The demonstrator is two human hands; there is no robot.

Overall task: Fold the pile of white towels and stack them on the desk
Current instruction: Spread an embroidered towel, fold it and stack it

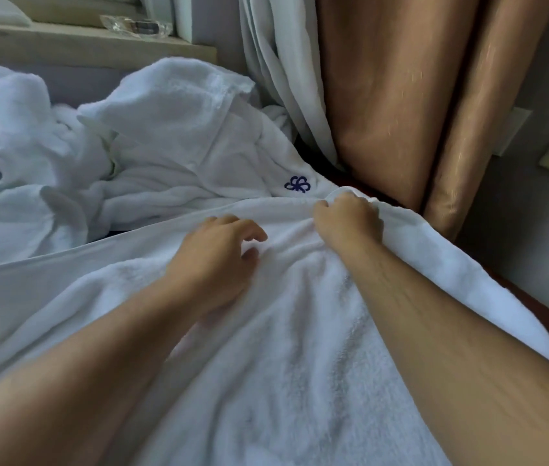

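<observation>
While the right hand (347, 220) clenches the far edge of the spread towel (300, 348), its fingers curled over the bunched hem, the left hand (219, 250) rests on the same towel just beside it, fingers loosely bent. Whether that left hand actually pinches any cloth I cannot tell (the picture is blurred there). The towel lies across the dark reddish desk (542, 311), covering most of what shows of it and running toward the viewer under both forearms. Beyond it, at left, the pile of white towels (47, 156) sits crumpled, and the one nearest the hands bears a blue emblem (297, 184). A tan curtain (384, 95) and a white curtain (283, 62) hang behind the desk. A wooden ledge (81, 45) at top left carries a glass dish (135, 26).
</observation>
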